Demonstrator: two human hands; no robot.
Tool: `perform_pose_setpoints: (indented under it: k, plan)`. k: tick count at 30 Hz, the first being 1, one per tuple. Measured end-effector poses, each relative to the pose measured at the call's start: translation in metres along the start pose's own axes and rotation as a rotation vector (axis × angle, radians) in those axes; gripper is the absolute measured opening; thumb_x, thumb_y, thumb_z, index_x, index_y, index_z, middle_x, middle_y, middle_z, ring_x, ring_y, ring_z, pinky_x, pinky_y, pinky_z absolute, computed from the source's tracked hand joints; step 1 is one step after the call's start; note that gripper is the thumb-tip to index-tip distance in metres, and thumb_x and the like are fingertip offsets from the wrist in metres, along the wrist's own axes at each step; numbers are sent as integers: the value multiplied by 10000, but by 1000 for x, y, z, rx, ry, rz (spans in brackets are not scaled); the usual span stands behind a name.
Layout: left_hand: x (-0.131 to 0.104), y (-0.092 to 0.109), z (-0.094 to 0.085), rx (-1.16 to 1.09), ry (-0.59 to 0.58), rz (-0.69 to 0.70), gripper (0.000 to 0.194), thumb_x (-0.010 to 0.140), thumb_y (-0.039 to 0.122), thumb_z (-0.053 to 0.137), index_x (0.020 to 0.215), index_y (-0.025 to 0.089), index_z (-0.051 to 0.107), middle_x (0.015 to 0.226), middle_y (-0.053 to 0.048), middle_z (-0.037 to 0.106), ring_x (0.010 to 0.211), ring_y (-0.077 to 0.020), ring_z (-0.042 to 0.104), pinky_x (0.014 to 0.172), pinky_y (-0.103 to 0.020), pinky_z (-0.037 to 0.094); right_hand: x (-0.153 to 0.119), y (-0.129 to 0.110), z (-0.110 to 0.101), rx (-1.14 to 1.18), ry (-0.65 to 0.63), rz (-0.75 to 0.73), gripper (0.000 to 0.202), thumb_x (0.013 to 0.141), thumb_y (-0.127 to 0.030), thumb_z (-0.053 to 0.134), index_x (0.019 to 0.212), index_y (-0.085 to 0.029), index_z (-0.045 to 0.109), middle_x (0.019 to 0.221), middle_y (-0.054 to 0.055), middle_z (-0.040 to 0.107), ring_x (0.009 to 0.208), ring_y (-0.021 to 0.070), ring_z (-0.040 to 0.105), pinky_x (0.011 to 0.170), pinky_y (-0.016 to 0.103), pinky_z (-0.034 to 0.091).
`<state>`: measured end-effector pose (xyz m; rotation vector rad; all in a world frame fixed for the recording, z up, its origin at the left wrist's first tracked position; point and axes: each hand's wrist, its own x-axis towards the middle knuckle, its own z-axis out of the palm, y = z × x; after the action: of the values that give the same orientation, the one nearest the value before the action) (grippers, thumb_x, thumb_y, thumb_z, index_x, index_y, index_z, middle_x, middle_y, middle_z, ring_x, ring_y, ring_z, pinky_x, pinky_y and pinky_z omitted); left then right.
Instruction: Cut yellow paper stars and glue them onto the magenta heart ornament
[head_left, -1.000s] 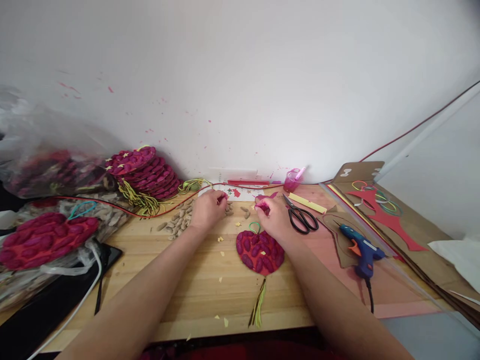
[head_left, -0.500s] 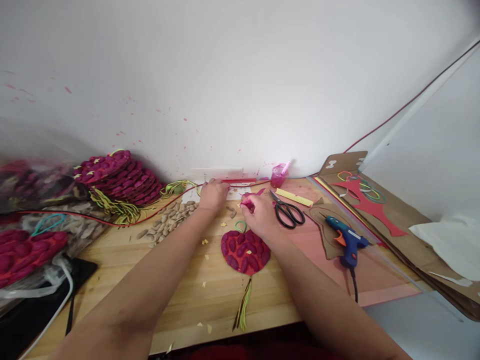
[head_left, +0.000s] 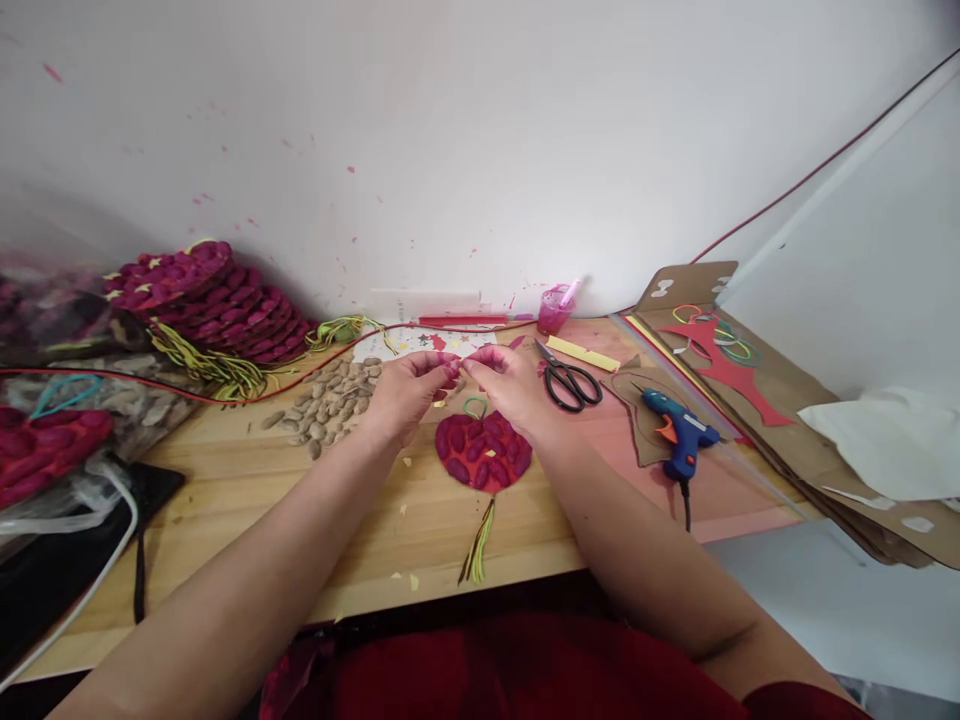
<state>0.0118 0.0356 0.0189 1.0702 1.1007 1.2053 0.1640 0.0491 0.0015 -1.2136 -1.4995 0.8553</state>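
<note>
The left hand (head_left: 409,392) and right hand (head_left: 506,382) are pinching what may be a tiny yellowish scrap between stained fingertips, while the lumpy magenta-and-red round ornament with yarn tassel (head_left: 484,450) is lying just below on the wooden desk (head_left: 262,510).

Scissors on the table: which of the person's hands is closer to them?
The right. The right hand is just left of the scissors; the left hand is farther off, beside the peanuts.
</note>
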Motion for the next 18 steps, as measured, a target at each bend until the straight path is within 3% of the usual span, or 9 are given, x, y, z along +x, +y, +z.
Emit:
perform_pose_setpoints:
  k: [8,13,18]
  plan:
    - [1,-10,-12,98,-11,46,341,670,446,790,833,162,692,740,-13,675,658,-126,594,574,-227,434,-8,-12,1,7,-50,12,128,782,-303,640,752,-180,652,721,-11,649,664,128,565,624,253,448]
    - [0,-6,-13,184,-70,97,284,709,407,746,798,152,658,691,2,633,638,-118,552,576,-225,426,-8,-9,0,124,-113,65,215,769,-381,698,810,-170,689,765,9,680,680,129,589,619,253,457]
    - [-2,1,-12,138,-105,38,286,695,396,745,793,156,626,682,10,613,635,-117,552,566,-221,411,-10,-16,-3,211,-154,169,241,727,-397,745,782,-169,690,706,8,661,582,111,542,520,239,414]
